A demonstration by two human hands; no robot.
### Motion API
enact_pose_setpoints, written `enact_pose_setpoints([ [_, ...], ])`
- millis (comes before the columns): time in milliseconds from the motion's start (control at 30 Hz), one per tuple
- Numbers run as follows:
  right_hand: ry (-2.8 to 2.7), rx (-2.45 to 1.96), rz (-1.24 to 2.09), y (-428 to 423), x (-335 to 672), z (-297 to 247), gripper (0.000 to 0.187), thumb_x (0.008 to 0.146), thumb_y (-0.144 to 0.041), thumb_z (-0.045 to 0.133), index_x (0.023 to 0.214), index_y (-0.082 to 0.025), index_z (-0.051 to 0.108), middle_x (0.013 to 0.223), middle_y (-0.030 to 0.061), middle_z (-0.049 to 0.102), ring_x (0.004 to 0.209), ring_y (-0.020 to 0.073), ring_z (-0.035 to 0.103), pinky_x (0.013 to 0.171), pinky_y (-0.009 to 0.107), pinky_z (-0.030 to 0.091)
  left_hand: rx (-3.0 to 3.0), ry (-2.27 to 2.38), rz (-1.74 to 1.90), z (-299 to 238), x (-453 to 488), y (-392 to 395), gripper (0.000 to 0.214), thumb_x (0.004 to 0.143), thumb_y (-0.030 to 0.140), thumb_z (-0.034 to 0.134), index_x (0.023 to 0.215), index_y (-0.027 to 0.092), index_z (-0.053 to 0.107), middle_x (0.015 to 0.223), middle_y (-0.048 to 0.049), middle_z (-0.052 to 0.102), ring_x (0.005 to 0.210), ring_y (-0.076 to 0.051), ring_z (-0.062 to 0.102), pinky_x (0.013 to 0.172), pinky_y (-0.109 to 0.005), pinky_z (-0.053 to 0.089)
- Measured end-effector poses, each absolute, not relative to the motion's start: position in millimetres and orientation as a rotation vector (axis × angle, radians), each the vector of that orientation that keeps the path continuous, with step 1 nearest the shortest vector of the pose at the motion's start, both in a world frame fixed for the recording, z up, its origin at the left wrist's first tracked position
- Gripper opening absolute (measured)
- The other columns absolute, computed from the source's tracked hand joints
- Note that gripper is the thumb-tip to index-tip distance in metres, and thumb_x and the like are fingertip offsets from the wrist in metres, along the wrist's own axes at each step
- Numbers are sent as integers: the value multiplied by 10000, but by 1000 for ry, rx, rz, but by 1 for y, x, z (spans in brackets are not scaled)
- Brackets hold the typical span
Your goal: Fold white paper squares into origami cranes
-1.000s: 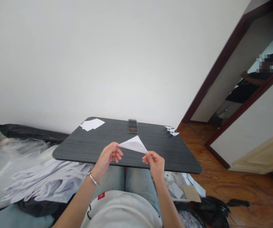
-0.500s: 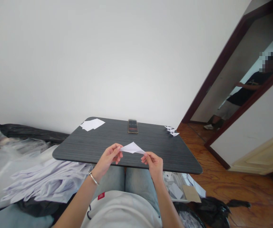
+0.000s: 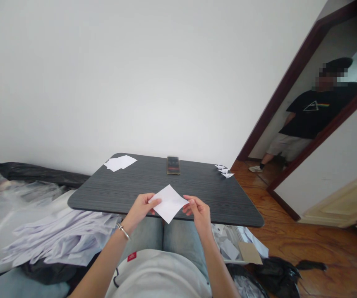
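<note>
A square sheet of white paper is held up in front of me, turned like a diamond, over the near edge of the dark table. My left hand pinches its left corner, thumb on top. At the right corner, my right hand grips the paper between thumb and forefinger, the other fingers curled. More white sheets lie spread at the table's far left. Several small folded white paper pieces sit at the far right.
A phone stands at the table's back near the wall. White cloth is heaped at left. To the right below the table are a tray of papers and a black bag. A person stands in the doorway.
The paper, seen nearly folded or edge-on before, now faces me as an open diamond. My left hand has shifted its thumb further onto it. The person in the doorway has come further into view.
</note>
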State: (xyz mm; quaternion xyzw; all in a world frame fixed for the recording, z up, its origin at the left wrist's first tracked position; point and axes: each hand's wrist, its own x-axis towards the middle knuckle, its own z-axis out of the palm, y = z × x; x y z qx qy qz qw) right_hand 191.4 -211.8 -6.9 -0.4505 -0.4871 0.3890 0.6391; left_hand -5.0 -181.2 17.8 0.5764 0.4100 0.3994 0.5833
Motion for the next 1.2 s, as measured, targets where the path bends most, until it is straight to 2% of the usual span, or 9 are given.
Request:
enact_pose_setpoints([
  [167,-1125,-1048,990,-211,190,-8,297,663,-385,631,853,-159,671,589,16,638,514,130,573,395,189,427,1409,976,948,16,-4,-180,269,678,378,621,671,109,621,535,7,557,483,-97,469,456,-185,378],
  [367,-1116,-1093,1048,-210,191,-11,216,627,-367,663,645,-151,657,522,3,606,463,109,512,404,195,422,1414,932,919,18,-2,-183,291,676,407,612,610,123,600,507,20,532,469,-101,451,460,-192,353],
  [500,-1127,-1101,1047,-210,190,-12,241,604,-377,680,568,-145,622,492,-3,587,442,111,499,407,206,411,1376,931,949,20,3,-186,301,683,411,607,664,111,597,522,21,523,460,-87,422,442,-181,294],
  [767,-1168,-1066,1111,-214,186,-7,263,657,-385,643,555,-153,572,487,-32,512,456,104,457,420,205,396,1214,925,1060,23,10,-192,269,616,322,692,654,139,499,547,49,507,472,-73,441,450,-166,294],
  [1000,-1091,-1067,1043,-218,181,-1,284,684,-417,612,579,-158,565,503,-32,480,482,112,445,411,206,392,1015,857,1146,22,16,-194,441,575,254,729,955,161,524,795,-16,641,652,-135,586,589,-221,435],
  [1100,-1083,-1055,1047,-218,178,-2,293,683,-423,611,567,-160,552,494,-37,460,473,105,430,401,198,383,1029,833,1104,19,20,-197,397,610,259,706,955,148,545,870,-52,652,742,-172,605,636,-251,451],
  [1200,-1084,-1051,1064,-216,175,-6,303,672,-432,615,562,-158,547,482,-42,440,454,97,408,381,190,375,1063,837,1098,17,22,-198,360,619,250,700,924,134,550,856,-61,655,748,-184,606,638,-256,450],
])
